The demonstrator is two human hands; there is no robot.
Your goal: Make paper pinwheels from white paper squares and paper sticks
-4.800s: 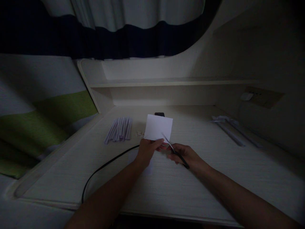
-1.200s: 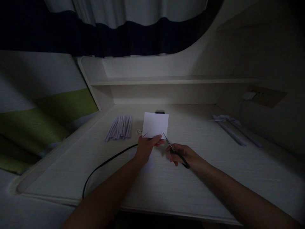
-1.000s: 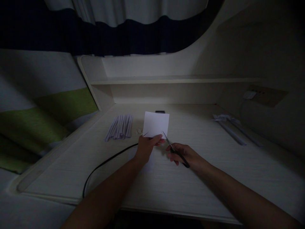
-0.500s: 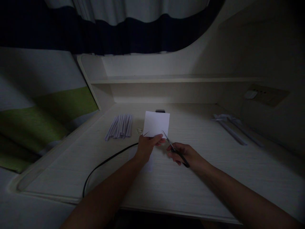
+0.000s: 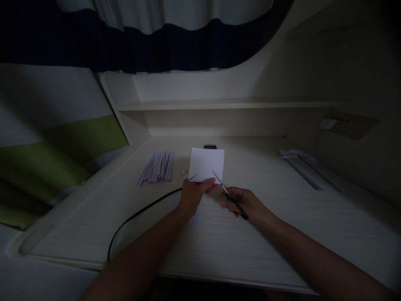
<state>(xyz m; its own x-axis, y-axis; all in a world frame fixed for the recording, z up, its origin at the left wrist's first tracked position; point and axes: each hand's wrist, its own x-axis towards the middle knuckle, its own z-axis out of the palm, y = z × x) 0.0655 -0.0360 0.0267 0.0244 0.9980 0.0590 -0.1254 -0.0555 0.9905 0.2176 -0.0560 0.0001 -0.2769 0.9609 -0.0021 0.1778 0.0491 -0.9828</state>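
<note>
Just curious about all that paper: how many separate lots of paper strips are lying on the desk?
2. One bundle of strips lies left of the white sheet held by the left hand; a second lot lies far right. Dim light may hide more.

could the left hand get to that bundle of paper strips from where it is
Probably yes: the left hand is close to the paper strips with bare desk between, but it holds the white paper.

paper strips (image 5: 156, 166) left on desk (image 5: 250, 234) | paper sheet (image 5: 206, 164) centre | cable (image 5: 138, 217) before strips | rolled papers (image 5: 302, 169) right
</note>
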